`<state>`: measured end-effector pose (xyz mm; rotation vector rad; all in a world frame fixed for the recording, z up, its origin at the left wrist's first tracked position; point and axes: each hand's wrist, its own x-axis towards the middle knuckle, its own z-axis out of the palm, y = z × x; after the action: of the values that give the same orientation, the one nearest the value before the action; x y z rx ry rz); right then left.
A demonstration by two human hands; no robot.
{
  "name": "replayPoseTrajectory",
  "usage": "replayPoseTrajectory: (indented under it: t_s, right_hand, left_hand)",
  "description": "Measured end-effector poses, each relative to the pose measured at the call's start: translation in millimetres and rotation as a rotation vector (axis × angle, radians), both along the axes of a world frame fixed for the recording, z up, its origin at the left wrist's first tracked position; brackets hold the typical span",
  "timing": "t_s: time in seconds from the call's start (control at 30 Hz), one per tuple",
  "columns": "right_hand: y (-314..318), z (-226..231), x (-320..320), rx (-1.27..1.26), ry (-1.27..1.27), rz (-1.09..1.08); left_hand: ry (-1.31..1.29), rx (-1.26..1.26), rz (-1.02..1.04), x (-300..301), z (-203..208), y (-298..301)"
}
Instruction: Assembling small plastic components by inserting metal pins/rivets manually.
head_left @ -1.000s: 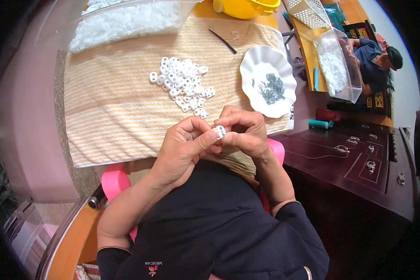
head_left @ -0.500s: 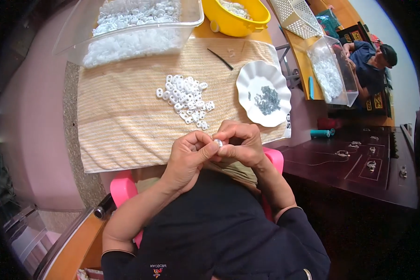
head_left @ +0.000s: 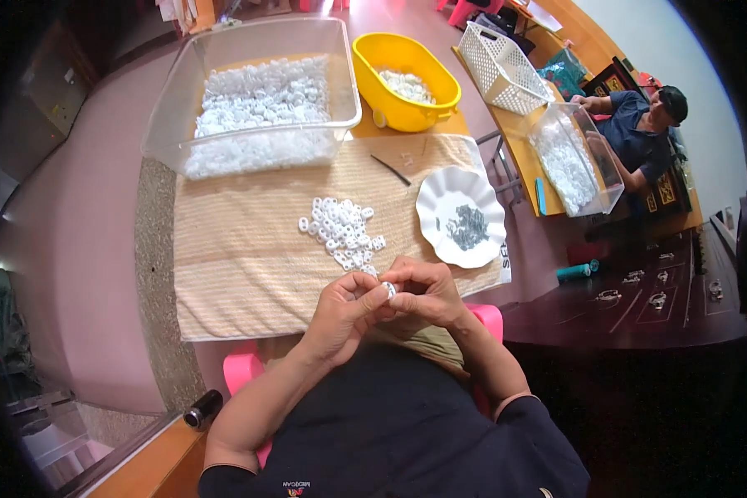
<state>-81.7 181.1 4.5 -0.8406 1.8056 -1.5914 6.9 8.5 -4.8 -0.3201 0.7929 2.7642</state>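
Left hand (head_left: 340,322) and right hand (head_left: 433,292) pinch a small white piece (head_left: 389,290) between thumbs and fingers at the near edge of a striped towel (head_left: 232,249). On the cloth sit a heap of white pieces (head_left: 336,224) and a scalloped white dish (head_left: 451,184) bearing dark bits (head_left: 470,226). Beyond stand a clear tub (head_left: 173,116) and a yellow tub (head_left: 415,116), both holding white pieces. Across the pink floor (head_left: 100,249), a co-worker (head_left: 631,133) sits by another clear bin (head_left: 609,187).
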Motion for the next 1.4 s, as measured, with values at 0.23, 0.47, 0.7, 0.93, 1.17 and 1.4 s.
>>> replayPoseTrajectory:
  t_s: [0.23,0.47,0.7,0.93,1.17,1.4]
  right_hand:
    - [1.3,-5.2,-3.3,-0.028,0.044,0.055]
    - [-0.4,-3.5,4.4,-0.153,-0.044,0.043]
    - [0.5,0.2,8.9,-0.219,-0.101,0.052]
    - [-3.3,11.2,13.9,-0.178,-0.202,0.026]
    - [-1.2,1.0,8.5,-0.227,-0.069,0.037]
    - [-0.6,-0.5,7.2,-0.241,-0.07,0.06]
  left_hand:
    - [0.028,-0.024,0.005,-1.1,7.7,-2.8]
    - [0.055,-0.05,0.006,4.0,13.6,-2.0]
    - [0.097,-0.058,-0.019,7.8,13.3,-1.1]
    - [0.105,-0.047,-0.019,5.5,11.5,-1.8]
    - [0.104,-0.026,-0.039,4.1,10.0,-2.9]
    - [0.106,-0.021,-0.047,4.0,8.9,-3.2]
